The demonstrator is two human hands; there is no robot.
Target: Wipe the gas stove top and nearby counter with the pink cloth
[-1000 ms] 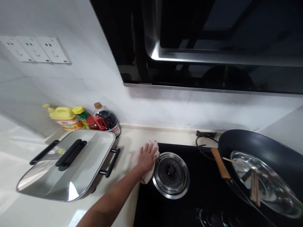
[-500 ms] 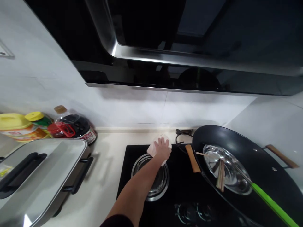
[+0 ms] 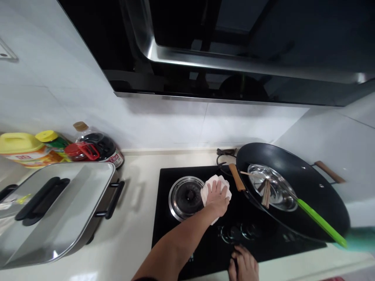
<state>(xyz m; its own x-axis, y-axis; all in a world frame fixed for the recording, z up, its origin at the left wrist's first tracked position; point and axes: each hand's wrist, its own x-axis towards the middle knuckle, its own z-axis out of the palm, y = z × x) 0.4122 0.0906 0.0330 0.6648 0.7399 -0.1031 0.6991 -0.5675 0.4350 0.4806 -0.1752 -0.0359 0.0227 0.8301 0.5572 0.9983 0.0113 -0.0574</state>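
Note:
My left hand (image 3: 216, 202) reaches in from the lower left and presses a white cloth (image 3: 225, 186) onto the black glass cooktop (image 3: 164, 195), its fingers spread over the cloth. Just left of the cloth is the round burner (image 3: 187, 197) with its metal ring. My right hand (image 3: 245, 266) rests at the cooktop's front edge near the control knobs (image 3: 228, 233). Its fingers are slightly bent, the thumb stands apart, and I see nothing held in it.
A large black wok (image 3: 316, 203) stands on the right, with a metal bowl (image 3: 288, 201) and a green-handled utensil (image 3: 322, 222) in it. To the left are a lidded rectangular pan (image 3: 73, 218) and several bottles (image 3: 102, 146). A range hood (image 3: 205, 58) hangs overhead.
My left hand has moved the cloth from behind the burner toward me, to the burner's right side. My right hand has come into view at the bottom. The view has shifted somewhat.

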